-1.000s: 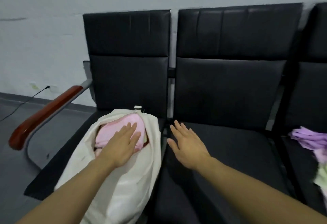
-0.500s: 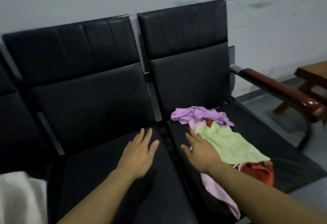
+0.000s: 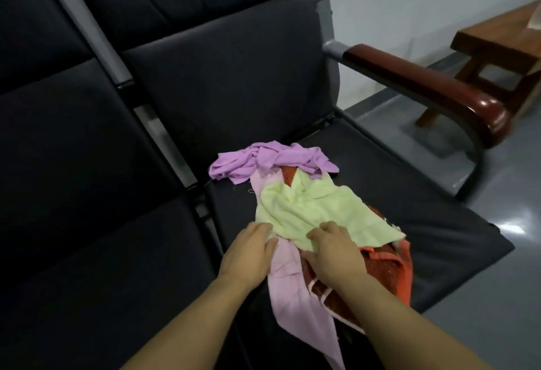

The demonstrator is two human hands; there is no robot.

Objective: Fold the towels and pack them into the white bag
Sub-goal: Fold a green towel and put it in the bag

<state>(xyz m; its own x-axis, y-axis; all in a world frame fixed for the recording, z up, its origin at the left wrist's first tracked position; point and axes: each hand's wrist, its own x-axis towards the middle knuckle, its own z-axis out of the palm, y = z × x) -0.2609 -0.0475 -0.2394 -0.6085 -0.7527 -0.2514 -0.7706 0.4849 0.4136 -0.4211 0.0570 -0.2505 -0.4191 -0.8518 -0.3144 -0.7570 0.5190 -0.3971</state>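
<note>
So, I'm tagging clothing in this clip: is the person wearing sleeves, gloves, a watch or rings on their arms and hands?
Nothing is worn that shows. The left hand and right hand are bare, with no gloves, and no ring visible on the fingers. Both forearms are uncovered up to the bottom edge of the picture: no sleeve, watch or bracelet.

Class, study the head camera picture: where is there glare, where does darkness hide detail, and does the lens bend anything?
Head view: glare on the grey floor and a highlight on the wooden armrest; the black seats swallow detail in dim light; the chair frame leans with wide-angle distortion; the green towel and both hands look slightly soft.
</note>
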